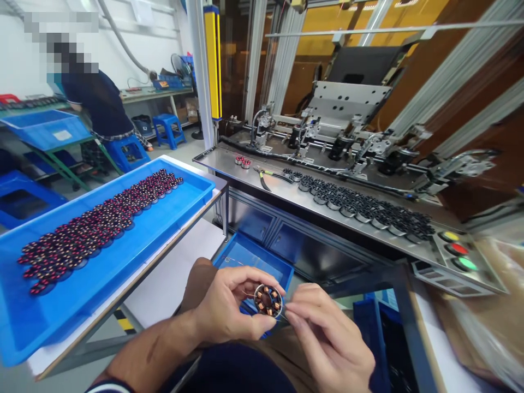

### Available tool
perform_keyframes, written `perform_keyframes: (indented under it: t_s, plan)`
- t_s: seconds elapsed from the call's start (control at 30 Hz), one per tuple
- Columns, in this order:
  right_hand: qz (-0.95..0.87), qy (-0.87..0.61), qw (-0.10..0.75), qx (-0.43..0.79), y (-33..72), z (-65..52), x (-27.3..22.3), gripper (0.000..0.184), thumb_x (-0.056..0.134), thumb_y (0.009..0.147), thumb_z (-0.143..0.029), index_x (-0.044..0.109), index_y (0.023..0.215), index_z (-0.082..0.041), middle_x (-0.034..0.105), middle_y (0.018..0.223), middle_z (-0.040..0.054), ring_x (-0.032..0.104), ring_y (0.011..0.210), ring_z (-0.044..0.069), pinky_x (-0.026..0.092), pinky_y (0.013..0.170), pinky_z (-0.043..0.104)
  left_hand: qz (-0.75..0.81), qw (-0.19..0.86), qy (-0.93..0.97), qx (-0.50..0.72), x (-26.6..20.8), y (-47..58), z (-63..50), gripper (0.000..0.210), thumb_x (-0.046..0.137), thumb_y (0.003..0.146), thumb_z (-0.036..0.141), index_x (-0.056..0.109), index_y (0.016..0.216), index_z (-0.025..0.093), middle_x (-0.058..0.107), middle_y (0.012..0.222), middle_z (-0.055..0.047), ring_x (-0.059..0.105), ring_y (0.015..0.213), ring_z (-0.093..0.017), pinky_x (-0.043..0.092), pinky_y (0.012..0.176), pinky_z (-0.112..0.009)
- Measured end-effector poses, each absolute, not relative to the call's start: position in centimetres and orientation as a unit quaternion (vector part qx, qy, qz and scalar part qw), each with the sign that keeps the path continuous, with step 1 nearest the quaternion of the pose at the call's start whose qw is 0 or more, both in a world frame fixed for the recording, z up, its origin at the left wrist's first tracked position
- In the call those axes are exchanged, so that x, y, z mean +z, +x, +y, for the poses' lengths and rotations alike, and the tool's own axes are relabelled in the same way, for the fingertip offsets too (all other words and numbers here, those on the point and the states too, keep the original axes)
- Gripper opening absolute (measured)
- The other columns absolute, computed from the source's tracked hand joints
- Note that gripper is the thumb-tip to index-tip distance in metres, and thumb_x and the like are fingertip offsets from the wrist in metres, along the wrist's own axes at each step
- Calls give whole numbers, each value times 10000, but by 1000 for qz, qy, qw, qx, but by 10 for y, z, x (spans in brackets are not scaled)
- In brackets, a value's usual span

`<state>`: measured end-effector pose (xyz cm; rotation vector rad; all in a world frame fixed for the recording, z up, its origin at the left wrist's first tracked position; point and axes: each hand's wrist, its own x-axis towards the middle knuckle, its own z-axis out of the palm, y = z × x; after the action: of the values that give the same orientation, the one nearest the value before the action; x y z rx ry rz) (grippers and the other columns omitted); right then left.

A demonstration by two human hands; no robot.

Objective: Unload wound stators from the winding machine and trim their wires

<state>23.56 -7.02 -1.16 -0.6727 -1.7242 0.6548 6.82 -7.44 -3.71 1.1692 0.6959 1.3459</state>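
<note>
My left hand (235,305) holds a wound motor stator (268,301), a ring with copper coils and a pale rim, between thumb and fingers above my lap. Thin wire strands stick out from the stator's left side. My right hand (327,333) is closed in a pinch close to the stator's right edge, on what looks like a thin wire end; the fingers partly hide it. On the steel bench ahead stand rows of black-topped stators (360,202). Cutting pliers (268,177) with dark, yellow-edged handles lie beside them, near two red-wound stators (243,162).
A blue tray (196,191) on the left table holds many stators with red marks. Behind the bench rises a winding machine (347,109). Push buttons (458,249) sit at the bench's right end. A blue bin (282,267) is below. A co-worker (94,98) is at far left.
</note>
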Motion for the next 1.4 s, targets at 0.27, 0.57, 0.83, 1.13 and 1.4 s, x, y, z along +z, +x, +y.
perform_keyframes:
  t_s: [0.27,0.57,0.83,1.13,1.4]
  plan:
    - [-688,-302,597,280,227,-86,-25,298,627,783,3,711,912,-253,676,721,21,633,639,191,514,631,376,300,447,561,629,-33,72,-75,437,749,607,41,707,1026,158,758,987,-98,720,838,-190,595,724,-235]
    - [-733,-249,549,316,246,-63,-13,301,730,820,-175,710,1098,-289,664,898,72,633,812,220,553,674,382,274,637,449,564,-27,71,-75,404,812,584,91,717,972,155,770,891,-73,708,743,-161,568,699,-237]
    - [-817,-94,445,354,248,-36,5,223,657,891,-338,697,1109,-317,643,1118,83,610,1015,231,566,793,425,259,758,363,477,-23,74,-75,418,906,520,204,737,889,102,712,768,-50,637,658,-120,514,627,-211]
    - [-820,-224,523,68,254,-65,-1,310,693,803,-40,728,998,-278,694,886,34,633,804,187,577,674,346,208,765,344,504,-21,77,-70,427,919,554,199,717,924,132,748,828,-59,686,724,-124,559,698,-216]
    - [-781,-304,544,27,245,-83,-20,276,645,828,-33,667,1042,-206,678,833,52,651,723,190,561,617,352,190,500,506,677,-31,91,-73,433,845,656,109,673,1046,187,719,1040,-94,679,962,-191,571,793,-254]
